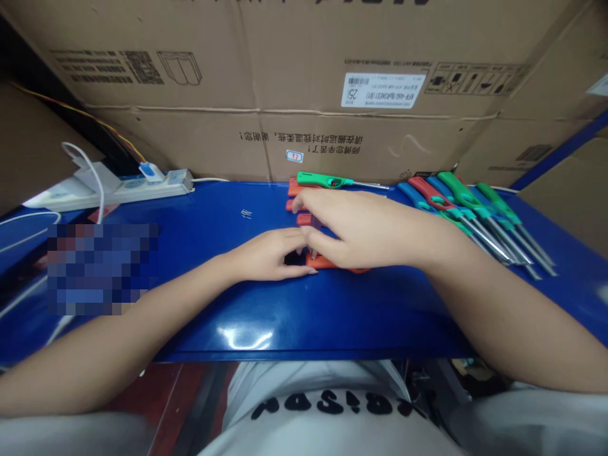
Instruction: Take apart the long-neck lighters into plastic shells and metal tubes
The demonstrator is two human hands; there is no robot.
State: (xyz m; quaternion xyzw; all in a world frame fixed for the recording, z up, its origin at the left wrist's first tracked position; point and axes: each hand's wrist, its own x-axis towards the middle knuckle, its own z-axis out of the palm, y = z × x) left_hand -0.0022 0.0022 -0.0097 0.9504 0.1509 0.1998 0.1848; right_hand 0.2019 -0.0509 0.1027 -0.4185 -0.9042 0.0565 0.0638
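Note:
On the blue table (pixel 294 316) a row of red long-nosed lighters (pixel 295 187) lies side by side in the middle. My right hand (pixel 361 231) lies over them, fingers curved down on the handles. My left hand (pixel 273 256) rests beside it, fingertips pinched at the nearest red lighter (pixel 332 263). A green lighter (pixel 327 181) lies across the far end of the row, against the cardboard.
A pile of blue, red and green lighters (pixel 470 212) with metal nozzles lies at the right. A white power strip (pixel 118 190) with cables sits at the back left. Cardboard boxes (pixel 304 82) wall off the back. A blurred patch covers the left table area.

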